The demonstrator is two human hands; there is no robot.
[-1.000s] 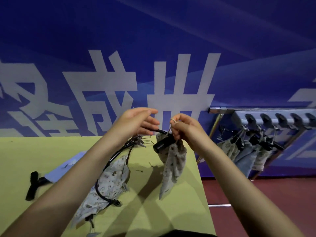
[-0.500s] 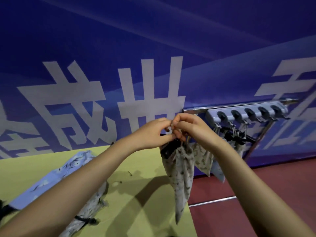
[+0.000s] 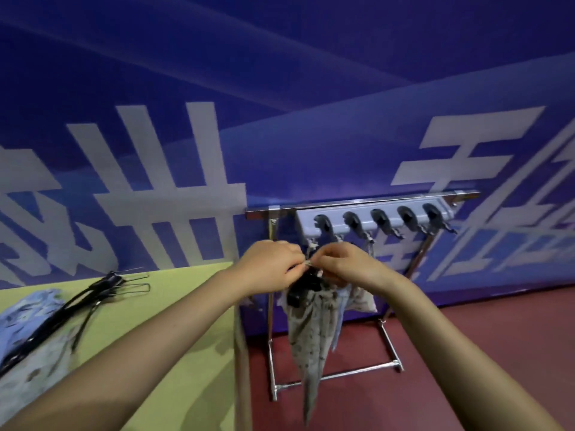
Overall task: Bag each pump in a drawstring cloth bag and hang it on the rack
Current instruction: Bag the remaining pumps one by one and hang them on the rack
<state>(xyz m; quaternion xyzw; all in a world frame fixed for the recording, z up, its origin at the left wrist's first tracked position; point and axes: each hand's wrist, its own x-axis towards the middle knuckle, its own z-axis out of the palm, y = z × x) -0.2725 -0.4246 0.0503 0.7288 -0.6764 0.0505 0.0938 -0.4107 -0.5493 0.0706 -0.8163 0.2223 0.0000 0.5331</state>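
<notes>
We are holding the drawstring cloth bag (image 3: 306,331) up by its neck in front of the rack (image 3: 367,213), off the right edge of the tabletop (image 3: 174,321). Both hands are pinching at the same spot: the left hand (image 3: 270,264) and the right hand (image 3: 343,264) are meeting with fingertips almost touching, each grip closing on the drawstring at the top of the bag. The black end of the pump (image 3: 300,290) is poking out just below our grip.

The bag is hanging straight down from our fingers, its long axis vertical, its tip dangling near the rack's floor bar. The hooks on the grey hook strip (image 3: 373,220) are sitting just above and slightly to the right of our pinch, so we judge the coming move is a short lift up and away, with the right hand nearer to them. Other bags are already hanging behind our hands. More bags (image 3: 28,340) and black cords (image 3: 84,301) are lying on the tabletop, left.
</notes>
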